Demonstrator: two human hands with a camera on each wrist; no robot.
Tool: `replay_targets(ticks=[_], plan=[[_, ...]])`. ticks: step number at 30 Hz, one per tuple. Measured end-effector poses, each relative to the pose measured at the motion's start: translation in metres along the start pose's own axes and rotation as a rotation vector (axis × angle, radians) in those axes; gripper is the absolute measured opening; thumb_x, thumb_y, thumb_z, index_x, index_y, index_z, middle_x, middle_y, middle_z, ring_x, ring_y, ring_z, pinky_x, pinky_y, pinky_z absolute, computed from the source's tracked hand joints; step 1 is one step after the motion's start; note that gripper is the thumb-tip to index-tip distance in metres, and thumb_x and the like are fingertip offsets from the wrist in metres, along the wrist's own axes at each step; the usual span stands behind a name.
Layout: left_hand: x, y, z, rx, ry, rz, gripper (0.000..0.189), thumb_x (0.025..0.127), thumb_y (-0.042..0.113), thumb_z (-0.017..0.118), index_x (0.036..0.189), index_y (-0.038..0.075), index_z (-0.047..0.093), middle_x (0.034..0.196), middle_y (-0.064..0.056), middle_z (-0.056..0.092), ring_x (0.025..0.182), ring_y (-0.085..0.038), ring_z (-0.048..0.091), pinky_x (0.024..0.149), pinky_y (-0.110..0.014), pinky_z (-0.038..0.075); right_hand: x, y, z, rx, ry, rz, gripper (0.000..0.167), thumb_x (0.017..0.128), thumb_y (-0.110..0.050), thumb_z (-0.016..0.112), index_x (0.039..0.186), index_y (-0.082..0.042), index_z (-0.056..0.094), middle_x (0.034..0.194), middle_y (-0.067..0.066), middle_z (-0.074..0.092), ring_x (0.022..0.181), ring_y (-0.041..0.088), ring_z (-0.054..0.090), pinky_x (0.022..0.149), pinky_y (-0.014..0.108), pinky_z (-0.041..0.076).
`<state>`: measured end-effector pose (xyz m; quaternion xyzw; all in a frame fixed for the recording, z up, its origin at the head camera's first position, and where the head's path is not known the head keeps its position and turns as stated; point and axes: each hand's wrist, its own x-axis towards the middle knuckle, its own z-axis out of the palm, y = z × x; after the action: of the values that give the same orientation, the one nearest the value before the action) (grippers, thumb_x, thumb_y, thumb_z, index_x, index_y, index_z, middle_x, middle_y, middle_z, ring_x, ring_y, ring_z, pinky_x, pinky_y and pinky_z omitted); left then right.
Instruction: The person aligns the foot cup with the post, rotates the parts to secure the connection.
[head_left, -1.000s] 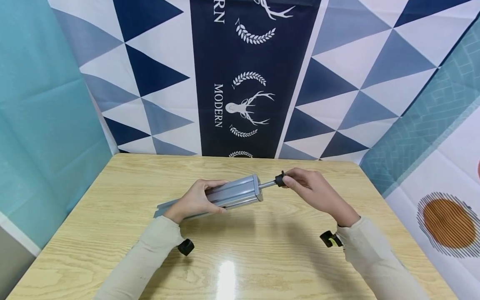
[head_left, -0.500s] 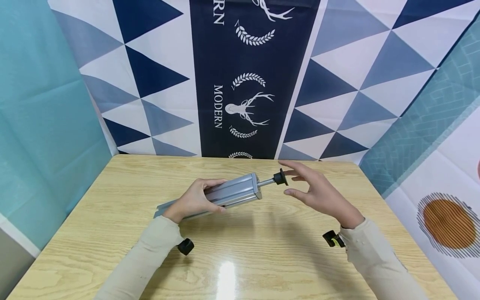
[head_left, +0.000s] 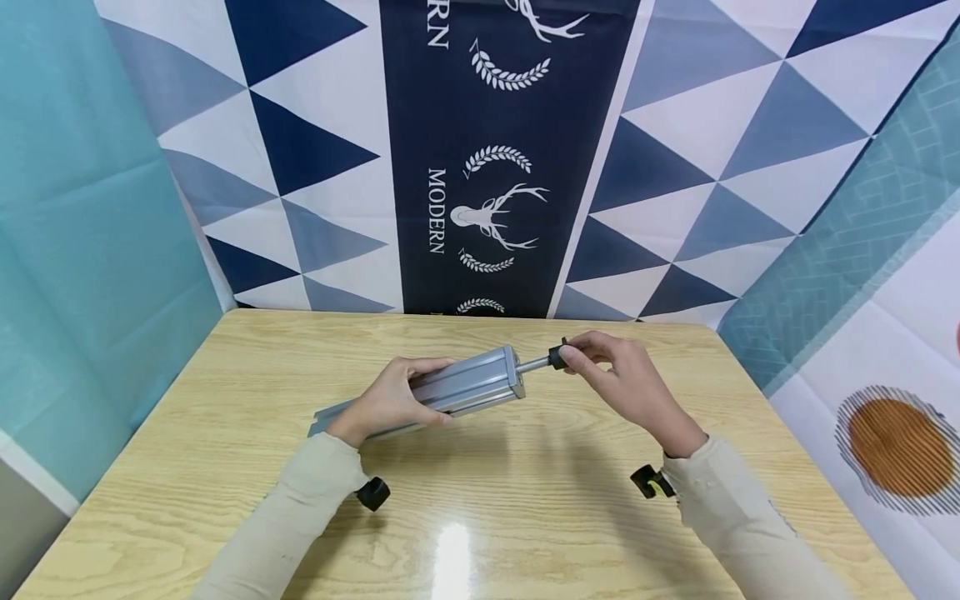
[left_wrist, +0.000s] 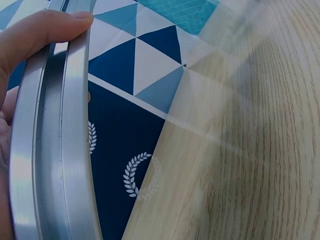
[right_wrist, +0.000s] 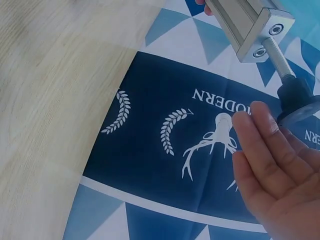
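Note:
A long grey aluminium extrusion profile [head_left: 468,383] is tilted up over the wooden table, its end plate facing right. My left hand [head_left: 390,404] grips it from above, thumb on the near side and fingers on the far side. In the left wrist view, fingers hold the slotted profile [left_wrist: 52,145] at the upper left. A threaded rod [right_wrist: 278,57] sticks out of the end plate and carries a black levelling foot [right_wrist: 295,97] with a round base. My right hand [head_left: 618,375] pinches this foot by its base; in the right wrist view several fingers [right_wrist: 265,155] extend alongside it.
The wooden table [head_left: 480,467] lies under both hands. Behind it hangs a patterned cloth [head_left: 322,167] with triangles and a deer print, and teal cloth [head_left: 82,208] covers the left side. Black wrist cameras [head_left: 372,493] sit at the sleeves.
Half a second ago the right hand was spread open just off the foot; now its thumb and fingers are back on it. The left hand and the profile have stayed in place.

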<state>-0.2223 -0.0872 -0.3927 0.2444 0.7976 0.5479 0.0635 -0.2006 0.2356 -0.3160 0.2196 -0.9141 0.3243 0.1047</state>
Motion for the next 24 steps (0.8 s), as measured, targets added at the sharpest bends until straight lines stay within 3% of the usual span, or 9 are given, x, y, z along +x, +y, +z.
replay_targets(ticks=[3,6,11,13,16,19,24], plan=[[0.0,0.001,0.004,0.003,0.007,0.001,0.076,0.066,0.01,0.087,0.135,0.013,0.056,0.131,-0.007,0.059,0.109,-0.02,0.059,0.094,-0.04,0.044,-0.001,0.002,-0.002,0.014,-0.013,0.005,0.036,0.097,-0.039,0.055,0.112,-0.008,0.068,0.096,0.005,0.073,0.092,0.023,0.069,0.08,0.048,0.051],[0.0,-0.001,0.007,0.015,0.02,0.005,0.076,0.066,0.01,0.087,0.135,0.014,0.056,0.131,-0.007,0.059,0.108,-0.02,0.059,0.094,-0.04,0.044,-0.003,0.005,-0.006,0.012,-0.063,-0.032,0.041,0.097,-0.036,0.057,0.126,-0.007,0.061,0.114,0.009,0.068,0.104,0.029,0.065,0.088,0.051,0.049],[-0.001,-0.003,0.009,0.011,0.017,0.014,0.075,0.066,0.014,0.088,0.134,0.015,0.057,0.131,-0.006,0.059,0.109,-0.02,0.059,0.095,-0.041,0.044,-0.007,0.008,-0.014,0.006,-0.143,-0.187,0.066,0.088,-0.017,0.071,0.146,-0.015,0.04,0.144,0.009,0.046,0.125,0.03,0.052,0.097,0.048,0.044],[0.0,-0.003,0.008,0.01,0.014,0.015,0.075,0.066,0.015,0.088,0.134,0.015,0.058,0.13,-0.006,0.06,0.108,-0.019,0.059,0.095,-0.04,0.044,-0.007,0.008,-0.016,-0.007,-0.157,-0.261,0.073,0.084,-0.006,0.073,0.147,-0.017,0.039,0.147,0.007,0.043,0.128,0.028,0.048,0.096,0.046,0.045],[0.0,-0.003,0.006,0.015,0.011,0.024,0.074,0.065,0.015,0.088,0.133,0.016,0.059,0.129,-0.005,0.061,0.107,-0.018,0.06,0.094,-0.039,0.045,-0.006,0.008,-0.015,-0.033,-0.151,-0.332,0.071,0.081,0.005,0.072,0.144,-0.013,0.044,0.143,0.007,0.048,0.126,0.026,0.05,0.094,0.044,0.047],[0.0,-0.004,0.005,0.016,0.007,0.036,0.073,0.065,0.015,0.088,0.133,0.015,0.059,0.128,-0.005,0.061,0.106,-0.018,0.06,0.093,-0.039,0.045,-0.006,0.008,-0.013,-0.05,-0.134,-0.315,0.063,0.083,0.003,0.071,0.14,-0.009,0.049,0.137,0.008,0.054,0.119,0.026,0.056,0.093,0.045,0.048],[0.001,-0.007,0.003,0.014,-0.004,0.04,0.074,0.064,0.015,0.088,0.133,0.014,0.059,0.129,-0.005,0.061,0.107,-0.018,0.06,0.093,-0.039,0.045,-0.007,0.006,-0.006,-0.014,-0.108,-0.174,0.046,0.091,-0.013,0.066,0.135,-0.004,0.054,0.122,0.013,0.064,0.107,0.03,0.064,0.09,0.05,0.049]])
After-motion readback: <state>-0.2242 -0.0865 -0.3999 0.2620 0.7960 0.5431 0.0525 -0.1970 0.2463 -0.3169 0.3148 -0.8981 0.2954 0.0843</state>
